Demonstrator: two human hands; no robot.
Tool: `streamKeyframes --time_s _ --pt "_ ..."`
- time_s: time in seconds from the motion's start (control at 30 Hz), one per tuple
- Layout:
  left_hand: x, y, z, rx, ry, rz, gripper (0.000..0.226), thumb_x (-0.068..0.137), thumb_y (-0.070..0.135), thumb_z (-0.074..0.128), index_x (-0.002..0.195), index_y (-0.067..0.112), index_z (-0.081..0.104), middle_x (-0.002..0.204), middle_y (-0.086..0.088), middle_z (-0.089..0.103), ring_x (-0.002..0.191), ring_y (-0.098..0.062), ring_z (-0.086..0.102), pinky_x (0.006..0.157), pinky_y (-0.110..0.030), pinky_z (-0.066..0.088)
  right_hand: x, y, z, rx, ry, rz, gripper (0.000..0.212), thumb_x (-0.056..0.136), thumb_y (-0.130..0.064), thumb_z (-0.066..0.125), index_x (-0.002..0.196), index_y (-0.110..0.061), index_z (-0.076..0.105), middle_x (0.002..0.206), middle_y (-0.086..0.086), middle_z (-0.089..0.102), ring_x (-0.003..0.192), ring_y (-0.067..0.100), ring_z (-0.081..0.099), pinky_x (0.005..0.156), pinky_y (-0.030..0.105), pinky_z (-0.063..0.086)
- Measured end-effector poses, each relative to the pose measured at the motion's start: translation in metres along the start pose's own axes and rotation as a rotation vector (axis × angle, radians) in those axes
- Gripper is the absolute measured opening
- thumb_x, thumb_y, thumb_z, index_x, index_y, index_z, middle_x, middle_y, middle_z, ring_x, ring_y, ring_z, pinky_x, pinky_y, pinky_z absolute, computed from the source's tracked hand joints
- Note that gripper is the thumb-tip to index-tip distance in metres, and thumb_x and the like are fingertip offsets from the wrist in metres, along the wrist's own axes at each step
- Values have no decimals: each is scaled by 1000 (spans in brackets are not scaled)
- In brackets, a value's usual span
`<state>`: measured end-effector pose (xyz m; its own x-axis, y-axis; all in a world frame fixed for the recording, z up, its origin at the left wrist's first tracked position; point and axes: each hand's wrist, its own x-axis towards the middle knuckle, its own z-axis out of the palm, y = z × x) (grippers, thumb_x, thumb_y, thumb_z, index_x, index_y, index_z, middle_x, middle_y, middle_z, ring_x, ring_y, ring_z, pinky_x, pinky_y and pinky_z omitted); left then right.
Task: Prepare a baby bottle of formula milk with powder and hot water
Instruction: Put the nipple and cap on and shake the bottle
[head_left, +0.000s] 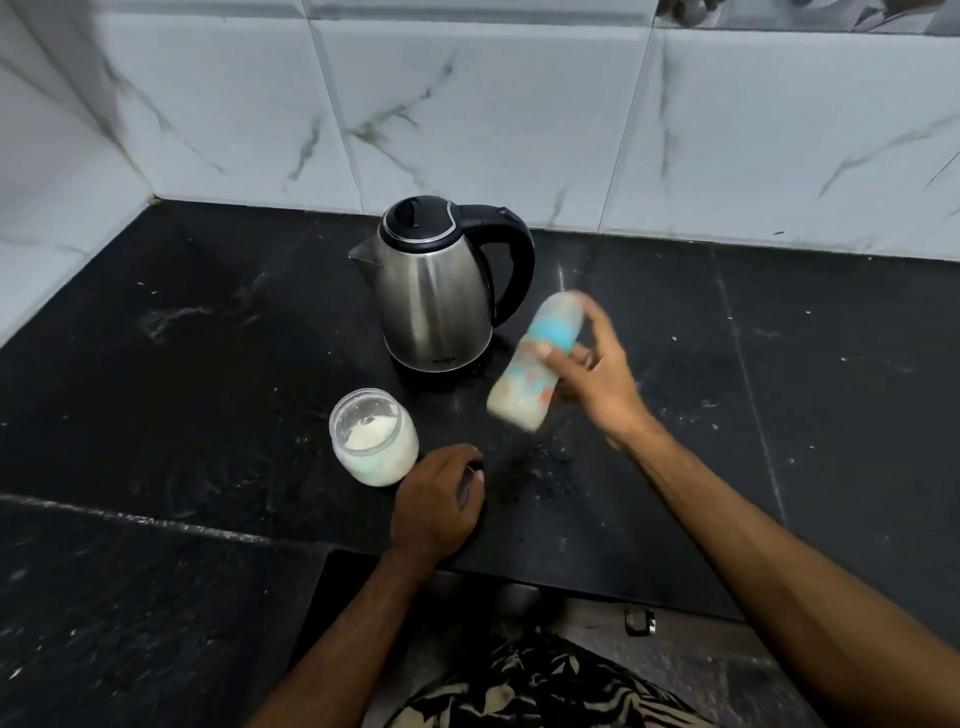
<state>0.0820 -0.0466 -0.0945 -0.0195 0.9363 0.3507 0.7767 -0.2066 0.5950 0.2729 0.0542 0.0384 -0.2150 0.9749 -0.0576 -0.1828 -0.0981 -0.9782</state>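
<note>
An open jar (374, 439) holds white powder beside the kettle (436, 291) on the worktop (208, 364), the right hand (592, 374) grips the tilted, milk-filled bottle (535, 364) above it, while the left hand (436, 504) curls around a small dark object.

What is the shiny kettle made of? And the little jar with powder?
The kettle looks like brushed stainless steel, since its body reflects light in soft streaks; its lid and handle look like black plastic. The powder jar is see-through, so glass or clear plastic; I can't tell which.

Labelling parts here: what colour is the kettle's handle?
Black, on the steel kettle; handle shows clearly in the head view.
</note>
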Motion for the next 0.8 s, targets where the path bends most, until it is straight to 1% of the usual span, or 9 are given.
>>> streamKeyframes --time_s 0.07,0.1,0.23,0.27,0.43,0.47,0.6,0.67,0.8 --pt "-1 2 0 -3 12 -5 28 89 31 57 106 13 72 108 2 71 102 -13 64 95 -17 43 9 -3 0 147 142 -11 66 91 -11 66 145 -25 31 102 4 70 88 18 73 61 31 58" --pt "-1 3 0 -2 21 -11 28 89 31 57 105 13 72 108 2 72 101 -13 65 94 -18 45 9 -1 1 145 126 0 66 91 -12 66 145 -26 30 102 5 70 88 18 73 61 32 58" --pt "-1 4 0 25 38 -17 30 89 33 56 106 14 71 105 2 72 96 -13 64 89 -17 43 -7 10 -1 -183 -283 74 73 84 -9 73 141 -33 35 108 12 71 94 22 73 68 38 61" --pt "-1 5 0 31 42 -15 29 89 33 56 105 14 72 104 2 73 95 -13 64 89 -18 43 -5 9 -2 -199 -301 62 73 83 -9 74 141 -32 35 109 12 71 95 23 73 70 38 60" --pt "0 6 1 23 75 -24 24 89 31 58 100 17 74 103 7 74 94 -10 67 94 -24 48 16 -2 2 113 46 -2 64 90 -13 67 141 -29 33 107 12 69 89 20 73 61 32 58" --pt "0 6 1 23 78 -24 24 89 31 58 100 17 74 102 7 74 94 -10 67 95 -23 47 14 0 2 75 12 0 65 90 -12 67 141 -30 32 110 12 68 90 19 73 62 32 58" --pt "0 7 0 43 83 -19 26 88 33 57 100 16 72 97 5 73 89 -10 63 86 -24 48 -2 7 -4 -247 -384 64 76 82 -8 74 141 -30 32 113 13 69 97 24 73 72 33 60" --pt "0 6 1 40 92 -11 24 89 32 57 99 16 73 100 6 74 91 -10 64 91 -25 48 4 2 -5 -196 -298 23 76 82 -7 73 143 -27 33 110 11 70 94 22 73 69 33 60" --pt "0 6 2 25 94 -11 24 90 31 57 98 16 73 101 6 74 92 -10 66 97 -22 45 24 -7 -9 146 116 -35 60 91 -13 67 139 -30 34 104 8 70 87 20 73 63 34 59"
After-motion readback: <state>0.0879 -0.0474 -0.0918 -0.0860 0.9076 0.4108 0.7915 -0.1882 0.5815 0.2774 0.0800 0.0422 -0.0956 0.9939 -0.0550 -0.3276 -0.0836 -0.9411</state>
